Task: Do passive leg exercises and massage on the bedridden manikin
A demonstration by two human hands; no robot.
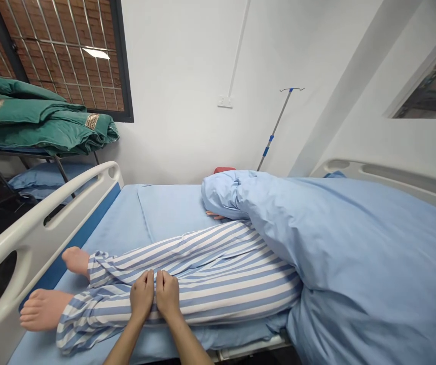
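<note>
A person lies on a hospital bed, legs in blue-and-white striped pyjama trousers point(203, 268), with bare feet point(44, 309) toward the left rail. My left hand point(141, 296) and my right hand point(168, 295) sit side by side on the nearer trouser leg, fingers together and curled over the cloth. A light blue quilt point(335, 243) covers the person's upper body and hides the head. Another hand point(214, 215), belonging to the lying person, shows just below the quilt's bunched edge.
A white bed rail point(39, 238) runs along the left side, and a white end board point(393, 177) stands at the right. Green folded blankets point(31, 119) lie on a rack beyond the rail. An IV pole point(275, 129) stands behind the bed by the wall.
</note>
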